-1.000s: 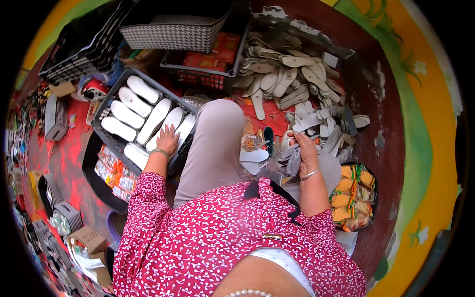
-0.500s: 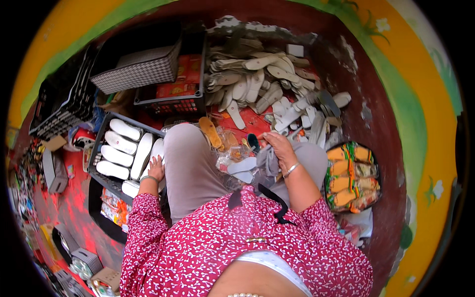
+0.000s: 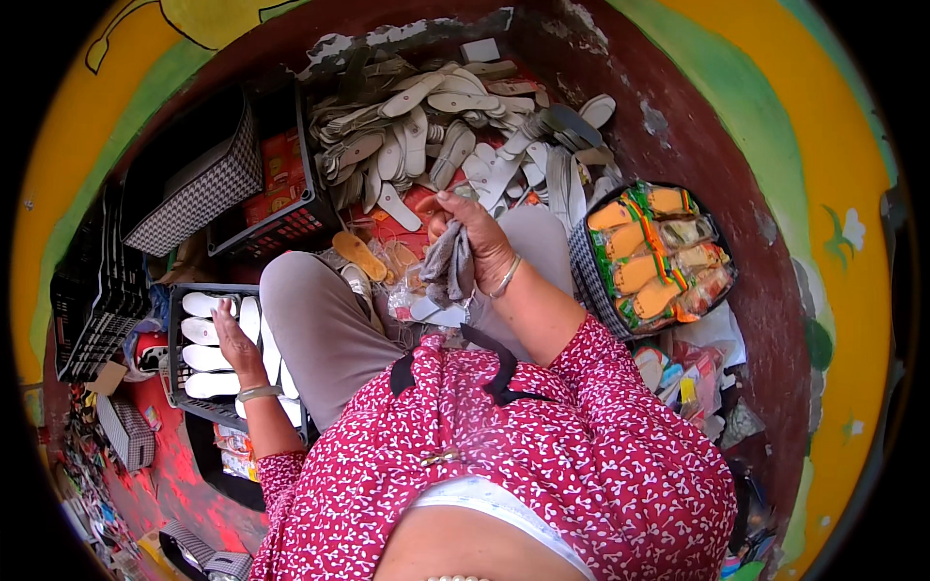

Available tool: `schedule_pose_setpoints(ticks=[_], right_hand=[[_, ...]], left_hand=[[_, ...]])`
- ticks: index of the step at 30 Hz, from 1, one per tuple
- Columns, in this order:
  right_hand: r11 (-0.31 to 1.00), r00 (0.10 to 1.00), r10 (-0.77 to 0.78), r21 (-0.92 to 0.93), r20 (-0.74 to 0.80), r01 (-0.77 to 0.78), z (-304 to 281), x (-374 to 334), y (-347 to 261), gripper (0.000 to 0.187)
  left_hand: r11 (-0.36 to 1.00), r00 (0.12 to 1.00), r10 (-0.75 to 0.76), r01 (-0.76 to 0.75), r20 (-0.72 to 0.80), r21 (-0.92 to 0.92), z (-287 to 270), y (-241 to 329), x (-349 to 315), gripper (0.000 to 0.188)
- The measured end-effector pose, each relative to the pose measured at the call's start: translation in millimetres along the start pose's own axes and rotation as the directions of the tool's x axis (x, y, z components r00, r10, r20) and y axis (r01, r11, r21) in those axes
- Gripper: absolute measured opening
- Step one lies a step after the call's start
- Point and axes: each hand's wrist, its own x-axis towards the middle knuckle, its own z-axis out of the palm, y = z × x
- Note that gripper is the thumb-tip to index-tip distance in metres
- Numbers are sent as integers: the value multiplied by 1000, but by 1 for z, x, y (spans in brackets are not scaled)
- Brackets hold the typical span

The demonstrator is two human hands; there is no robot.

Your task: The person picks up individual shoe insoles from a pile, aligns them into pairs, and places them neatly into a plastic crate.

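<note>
While the right hand [image 3: 475, 237] clamps a gray cloth [image 3: 447, 271] in its fingers, the left hand [image 3: 242, 349] is empty.
Its fingers extend (contact unclear) over white soles [image 3: 207, 359] in a dark crate [image 3: 173, 349]; the cloth hangs between the knees [image 3: 298, 295].

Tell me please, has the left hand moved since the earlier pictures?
Yes: judged against the dark crate, the left hand has shifted leftward, from the right-hand white soles toward the left column.

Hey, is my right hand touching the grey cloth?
Touching. The head view shows the right hand gripping the grey cloth, with its bunched folds spilling out of the grasp.
</note>
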Motion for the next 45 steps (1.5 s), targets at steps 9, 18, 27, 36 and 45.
schedule_pose_setpoints(ticks=[9,18,27,36,45], right_hand=[[766,790,-611,-221,41,604,-52,-78,-148,21],[830,795,-396,-550,-460,95,-250,-27,-116,33],[332,234,-333,-345,-914,-878,-325,106,-23,120],[314,85,-241,-160,-967,-936,-328,118,-55,111],[19,320,-237,-333,-917,-943,-425,116,-62,62]], left_hand=[[823,796,522,-565,307,65,37,154,13,26],[774,712,523,-627,468,89,50,171,5,24],[835,756,424,-539,498,107,46,176,5,18],[849,793,287,-470,538,240,49,189,3,16],[850,773,293,-481,563,217,59,198,13,16]])
